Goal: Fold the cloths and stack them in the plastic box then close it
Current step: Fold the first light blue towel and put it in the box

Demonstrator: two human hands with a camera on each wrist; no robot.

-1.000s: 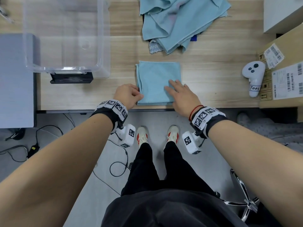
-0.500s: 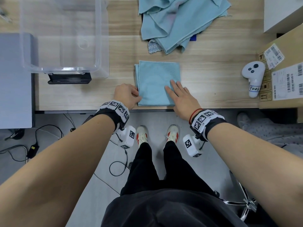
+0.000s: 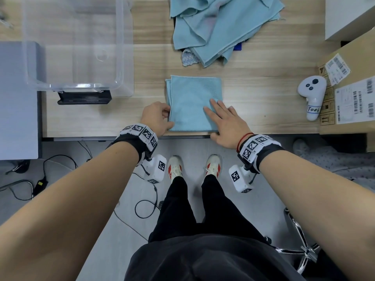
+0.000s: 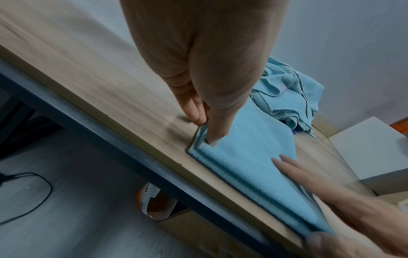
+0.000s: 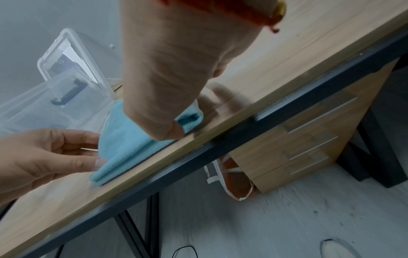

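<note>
A light-blue cloth (image 3: 193, 102), folded into a square, lies flat at the table's near edge. My left hand (image 3: 158, 116) pinches its left edge near the front corner, thumb on top (image 4: 215, 136). My right hand (image 3: 223, 120) lies on the cloth's right front part with straight fingers (image 4: 293, 167); its thumb sits at the near edge (image 5: 174, 131). A heap of unfolded blue cloths (image 3: 219, 27) lies behind it. The clear plastic box (image 3: 119, 57) stands open at the back left, with nothing visible inside it. Its lid (image 5: 66, 57) is tilted up behind it.
A black latch (image 3: 84, 97) sits at the box's front. A white controller (image 3: 311, 96) and a cardboard box (image 3: 353, 88) are at the right. A grey unit (image 3: 18, 98) stands to the left. Cables lie on the floor (image 3: 146, 207), and a chair base (image 3: 304, 252) stands at the lower right.
</note>
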